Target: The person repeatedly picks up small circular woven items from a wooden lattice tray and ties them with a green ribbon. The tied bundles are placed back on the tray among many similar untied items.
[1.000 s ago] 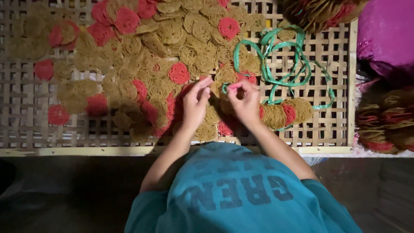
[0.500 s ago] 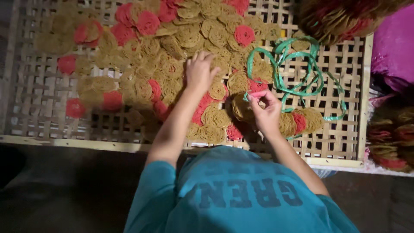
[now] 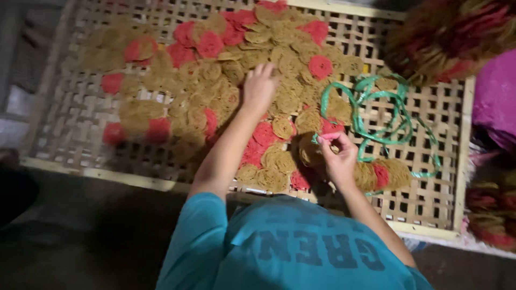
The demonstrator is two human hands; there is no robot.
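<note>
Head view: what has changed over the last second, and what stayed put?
The left hand left the right hand and reached up the tray into the pile of tan and red coiled discs, resting on them. The right hand stayed near the tray's lower edge, fingers pinched at the end of the green strap. The woven bamboo tray and the discs lie as before.

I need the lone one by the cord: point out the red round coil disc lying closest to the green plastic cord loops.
The red coil disc just left of the green cord, toward the rack's far edge; other reds lie farther left.
</note>
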